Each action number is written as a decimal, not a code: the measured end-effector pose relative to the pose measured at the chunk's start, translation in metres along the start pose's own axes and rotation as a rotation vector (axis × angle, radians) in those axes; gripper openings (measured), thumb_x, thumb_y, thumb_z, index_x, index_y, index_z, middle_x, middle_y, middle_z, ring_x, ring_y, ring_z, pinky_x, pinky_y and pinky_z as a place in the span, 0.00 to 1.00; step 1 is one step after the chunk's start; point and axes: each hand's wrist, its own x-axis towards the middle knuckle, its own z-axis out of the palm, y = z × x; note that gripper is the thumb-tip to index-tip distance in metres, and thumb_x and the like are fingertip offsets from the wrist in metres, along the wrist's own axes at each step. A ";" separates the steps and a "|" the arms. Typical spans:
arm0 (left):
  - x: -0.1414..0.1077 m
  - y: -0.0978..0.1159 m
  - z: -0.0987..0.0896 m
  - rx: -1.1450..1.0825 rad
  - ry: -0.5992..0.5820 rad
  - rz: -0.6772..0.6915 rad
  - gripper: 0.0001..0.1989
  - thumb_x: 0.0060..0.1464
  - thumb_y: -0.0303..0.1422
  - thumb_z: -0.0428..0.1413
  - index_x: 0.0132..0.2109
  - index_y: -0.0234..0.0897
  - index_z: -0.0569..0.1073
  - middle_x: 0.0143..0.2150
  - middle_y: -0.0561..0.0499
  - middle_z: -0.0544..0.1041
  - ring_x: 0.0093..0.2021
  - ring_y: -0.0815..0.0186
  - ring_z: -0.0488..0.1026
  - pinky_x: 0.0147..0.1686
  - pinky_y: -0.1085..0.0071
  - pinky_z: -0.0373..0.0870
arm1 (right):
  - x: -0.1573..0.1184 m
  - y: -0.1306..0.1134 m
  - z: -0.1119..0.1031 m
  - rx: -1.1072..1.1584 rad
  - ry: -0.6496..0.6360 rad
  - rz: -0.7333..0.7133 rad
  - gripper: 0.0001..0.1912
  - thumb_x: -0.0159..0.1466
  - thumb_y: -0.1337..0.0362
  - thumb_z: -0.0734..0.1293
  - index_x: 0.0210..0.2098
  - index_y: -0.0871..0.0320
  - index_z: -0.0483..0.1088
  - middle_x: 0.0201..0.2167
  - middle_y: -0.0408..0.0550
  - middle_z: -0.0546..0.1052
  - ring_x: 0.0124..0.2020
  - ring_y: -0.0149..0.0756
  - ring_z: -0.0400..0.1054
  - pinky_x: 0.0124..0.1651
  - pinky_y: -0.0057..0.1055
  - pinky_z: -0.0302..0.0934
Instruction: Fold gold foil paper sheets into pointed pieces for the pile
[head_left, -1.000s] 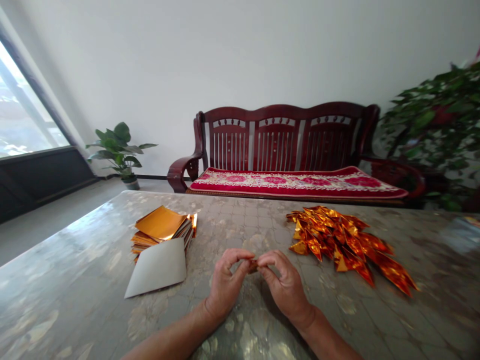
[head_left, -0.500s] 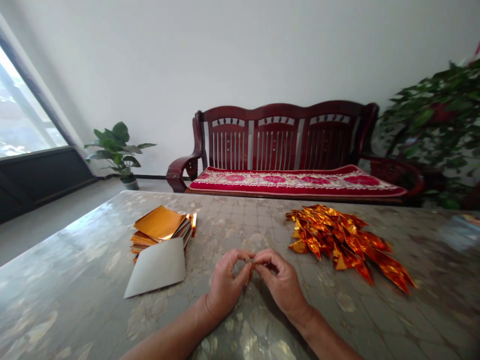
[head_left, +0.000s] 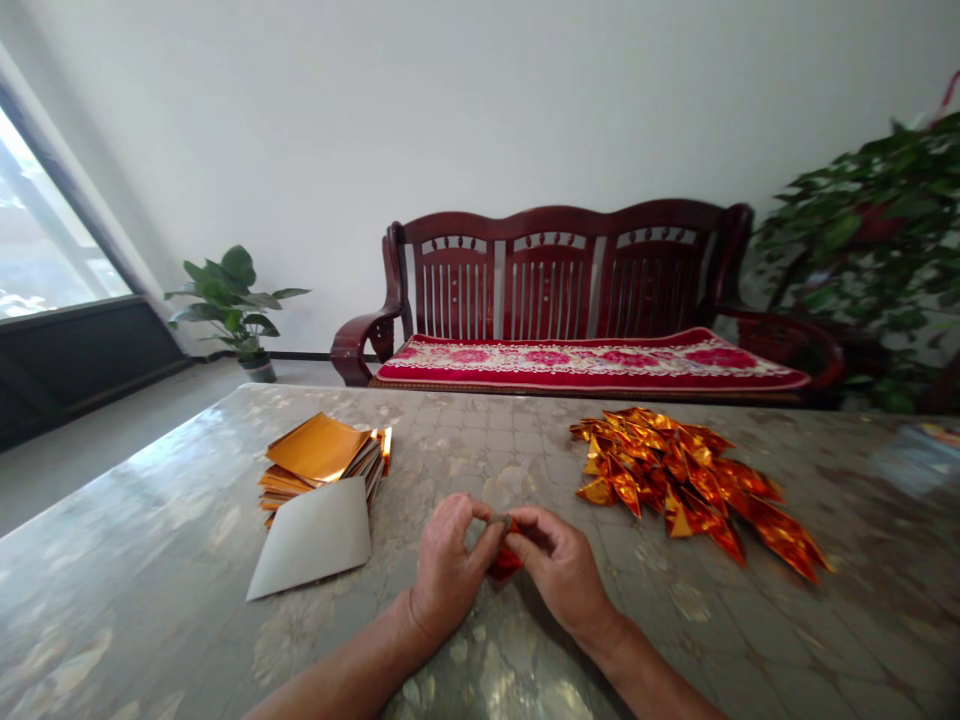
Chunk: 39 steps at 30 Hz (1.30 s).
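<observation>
Between my hands is a small piece of shiny orange foil paper (head_left: 505,566), partly hidden by the fingers. My left hand (head_left: 453,556) pinches its left side with thumb and forefinger. From the right, my right hand (head_left: 562,562) pinches the same piece, its fingertips close to the left ones. To the left lies a stack of foil paper sheets (head_left: 319,447), gold side up on top. One sheet with its pale grey side up (head_left: 315,540) leans over the stack's near edge. On the right is a heap of folded orange foil pieces (head_left: 675,470) with pointed ends.
The table (head_left: 187,520) has a glossy patterned cover. A clear plastic bag (head_left: 911,460) lies at its right edge. Behind the table stands a dark red wooden bench (head_left: 555,270) with a floral cushion. Potted plants (head_left: 236,295) stand on both sides.
The foil piece between my fingers has turned or opened, so more of its orange face shows below the fingertips. Both hands stay in nearly the same place; the stack and heap are unchanged.
</observation>
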 end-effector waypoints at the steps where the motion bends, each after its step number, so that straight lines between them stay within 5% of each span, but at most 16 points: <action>1: 0.000 0.001 0.000 0.000 -0.003 -0.015 0.06 0.60 0.35 0.55 0.34 0.40 0.71 0.32 0.53 0.76 0.39 0.64 0.73 0.47 0.64 0.68 | 0.000 -0.001 0.000 -0.013 0.017 -0.011 0.09 0.60 0.58 0.69 0.36 0.58 0.74 0.26 0.43 0.78 0.25 0.34 0.73 0.31 0.28 0.68; 4: -0.001 0.003 -0.002 -0.028 -0.021 -0.050 0.08 0.59 0.36 0.55 0.33 0.39 0.70 0.31 0.53 0.74 0.35 0.65 0.72 0.38 0.69 0.67 | 0.000 -0.003 -0.001 -0.076 0.062 -0.048 0.08 0.60 0.60 0.69 0.34 0.58 0.75 0.26 0.44 0.79 0.26 0.34 0.73 0.32 0.28 0.68; 10: -0.002 0.008 -0.005 -0.050 -0.032 -0.032 0.08 0.59 0.33 0.54 0.31 0.39 0.70 0.29 0.54 0.73 0.33 0.67 0.70 0.37 0.71 0.64 | 0.002 -0.004 -0.003 -0.121 0.153 -0.089 0.09 0.55 0.64 0.70 0.37 0.57 0.76 0.30 0.46 0.81 0.30 0.36 0.74 0.36 0.31 0.70; 19: -0.003 0.010 -0.005 -0.076 -0.031 -0.046 0.07 0.59 0.32 0.55 0.31 0.38 0.71 0.29 0.55 0.74 0.32 0.69 0.72 0.36 0.74 0.66 | -0.001 -0.005 -0.003 -0.074 0.060 -0.053 0.08 0.62 0.59 0.67 0.35 0.57 0.76 0.20 0.41 0.74 0.22 0.32 0.68 0.28 0.27 0.65; 39: -0.004 0.009 -0.001 -0.111 -0.041 -0.120 0.06 0.57 0.33 0.55 0.32 0.38 0.72 0.27 0.56 0.75 0.30 0.69 0.73 0.34 0.75 0.68 | -0.001 0.002 -0.005 -0.050 0.078 0.014 0.17 0.63 0.49 0.66 0.36 0.57 0.74 0.25 0.42 0.72 0.25 0.33 0.65 0.28 0.26 0.62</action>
